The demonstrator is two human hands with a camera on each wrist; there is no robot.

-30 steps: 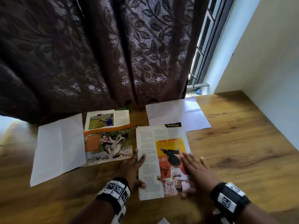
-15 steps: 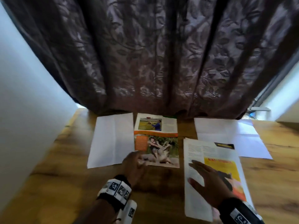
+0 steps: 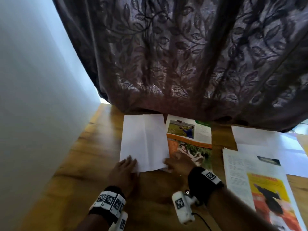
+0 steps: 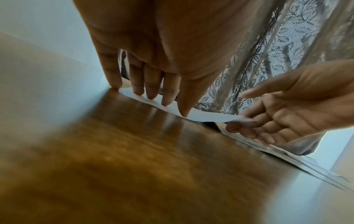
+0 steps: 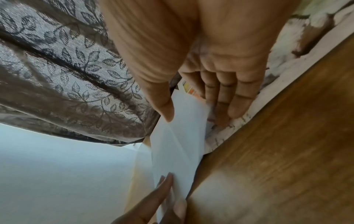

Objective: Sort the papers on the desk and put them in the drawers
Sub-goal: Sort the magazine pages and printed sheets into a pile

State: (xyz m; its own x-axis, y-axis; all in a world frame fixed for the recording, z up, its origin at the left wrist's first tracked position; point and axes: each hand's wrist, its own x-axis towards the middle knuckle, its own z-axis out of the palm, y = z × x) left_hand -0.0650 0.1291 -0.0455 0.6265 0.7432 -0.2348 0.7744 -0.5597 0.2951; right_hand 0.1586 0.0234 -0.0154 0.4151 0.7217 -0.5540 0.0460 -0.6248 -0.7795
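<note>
Both hands have left the magazine pages and moved to the blank white sheet (image 3: 144, 142) at the desk's (image 3: 93, 147) left end. My left hand (image 3: 124, 172) presses its near edge with straight fingers; my right hand (image 3: 179, 161) pinches the lifted near corner. Sorting is beginning, I judge. Next comes lifting it clear of the overlapped colour page (image 3: 190, 140).

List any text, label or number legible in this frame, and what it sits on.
None can be read.
Green-and-orange magazine page: columns and orange banner blurred.
Yellow-and-red magazine page: body text, red headline, black label too blurred.
Wristband markers: square codes, no words.
White sheets: blank.
</note>
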